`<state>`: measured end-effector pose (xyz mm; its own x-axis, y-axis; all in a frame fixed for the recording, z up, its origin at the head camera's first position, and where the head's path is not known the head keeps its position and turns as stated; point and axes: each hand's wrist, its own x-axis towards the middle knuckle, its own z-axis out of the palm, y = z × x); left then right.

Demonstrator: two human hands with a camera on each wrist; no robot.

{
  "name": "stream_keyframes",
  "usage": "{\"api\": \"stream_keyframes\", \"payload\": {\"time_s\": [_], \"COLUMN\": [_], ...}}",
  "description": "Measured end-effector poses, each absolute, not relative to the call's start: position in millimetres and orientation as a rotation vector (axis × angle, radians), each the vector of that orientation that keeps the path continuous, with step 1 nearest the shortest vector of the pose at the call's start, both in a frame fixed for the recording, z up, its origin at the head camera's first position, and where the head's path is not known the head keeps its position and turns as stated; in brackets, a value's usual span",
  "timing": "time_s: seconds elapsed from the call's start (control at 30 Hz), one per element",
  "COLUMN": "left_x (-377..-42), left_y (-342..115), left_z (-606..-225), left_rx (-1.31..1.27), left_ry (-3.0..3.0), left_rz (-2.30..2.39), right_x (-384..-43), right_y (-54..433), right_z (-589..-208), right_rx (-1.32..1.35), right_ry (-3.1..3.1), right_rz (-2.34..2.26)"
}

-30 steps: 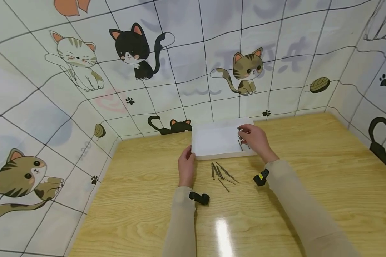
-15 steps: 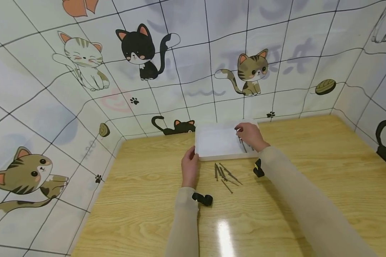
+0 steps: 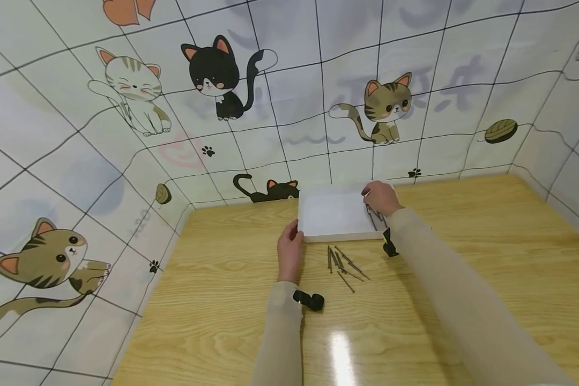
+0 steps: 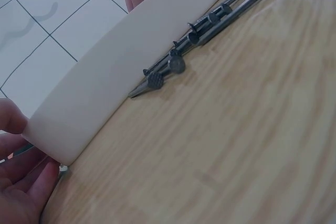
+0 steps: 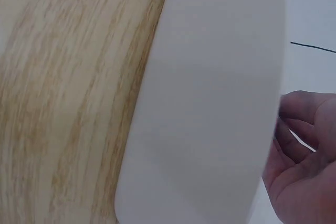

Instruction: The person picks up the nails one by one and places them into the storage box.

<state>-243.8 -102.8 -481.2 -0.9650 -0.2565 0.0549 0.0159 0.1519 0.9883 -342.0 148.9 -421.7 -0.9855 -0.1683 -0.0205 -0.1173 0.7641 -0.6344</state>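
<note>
A shallow white tray (image 3: 335, 213) lies on the table against the wall. My left hand (image 3: 290, 251) grips its front left corner, the thumb over the rim in the left wrist view. Inside the tray's right end lie several nails (image 3: 373, 219), partly covered by my right hand (image 3: 384, 198). Bent right fingers reach down at the upper ends of these nails. In the right wrist view, the tray wall hides the fingertips, so I cannot see whether they pinch a nail. More nails (image 4: 176, 65) lie in a loose bunch on the table, just before the tray's front wall.
The wood-grain table (image 3: 231, 300) stretches out on both sides of the tray. A wall covering (image 3: 299, 145) with cats and grid lines rises right behind the tray. Black wrist cameras (image 3: 310, 300) sit on both sleeves.
Within the tray's right end, my right hand has shifted slightly, and more of the nails there now show below it. The left hand keeps its hold. The head view has swung a little left.
</note>
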Motion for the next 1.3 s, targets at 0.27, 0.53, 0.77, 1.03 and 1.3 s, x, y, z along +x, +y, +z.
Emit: {"api": "stream_keyframes", "payload": {"time_s": [0.27,0.53,0.77,1.03,1.3], "left_x": [-245,-243,-226,-235,-244], "left_y": [-98,-99,-97,-100,-102], "left_z": [-483,-479,-453,-466,-482], "left_rx": [0.201,0.205,0.155,0.168,0.236], "left_ry": [-2.194,-2.205,-2.208,-2.206,-2.233], "left_rz": [-1.922,-1.917,-1.947,-1.961,-1.873], "right_x": [-350,-353,-349,-341,-335], "right_y": [151,150,147,148,152], "right_z": [-430,-434,-436,-429,-414], "right_rx": [-0.192,-0.19,-0.189,-0.248,-0.322], "right_ry": [2.864,2.892,2.9,2.924,2.934], "right_rz": [-0.968,-0.885,-0.869,-0.898,-0.932]}}
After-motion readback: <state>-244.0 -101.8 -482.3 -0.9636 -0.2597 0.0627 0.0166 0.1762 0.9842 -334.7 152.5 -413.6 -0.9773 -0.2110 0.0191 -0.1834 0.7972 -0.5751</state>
